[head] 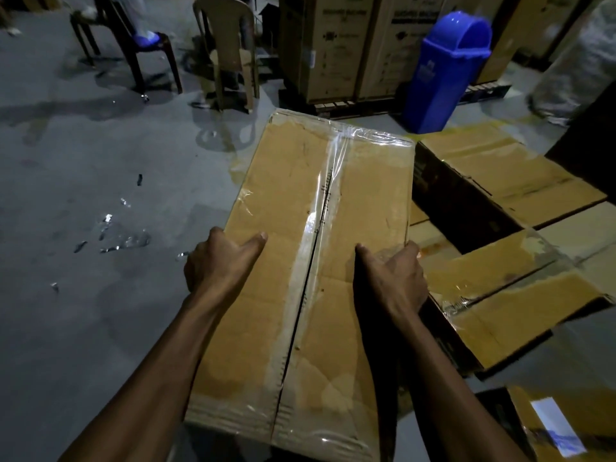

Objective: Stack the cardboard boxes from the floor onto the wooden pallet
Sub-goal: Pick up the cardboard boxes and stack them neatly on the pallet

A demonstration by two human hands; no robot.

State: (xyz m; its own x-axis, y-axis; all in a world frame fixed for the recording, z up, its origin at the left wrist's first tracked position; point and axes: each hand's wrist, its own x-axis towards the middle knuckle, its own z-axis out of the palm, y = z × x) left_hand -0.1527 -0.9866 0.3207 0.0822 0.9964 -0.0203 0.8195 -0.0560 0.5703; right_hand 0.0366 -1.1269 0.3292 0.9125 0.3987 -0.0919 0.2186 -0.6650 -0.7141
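The grey floor (pixel 83 181) lay to the left. A long taped cardboard box (pixel 276 261) ran lengthwise away from the person, beside other boxes (pixel 513 285). The left hand (pixel 218 261) and right hand (pixel 395 276) clamped its side edges, thumbs on top.

Two bare forearms reaching forward and down, roughly parallel. Left hand (pixel 218 261) clamped over the left edge of a box (pixel 300 261), thumb lying on top. Right hand (pixel 393 275) gripping the opposite edge, thumb pointing inward, fingers curled out of sight.
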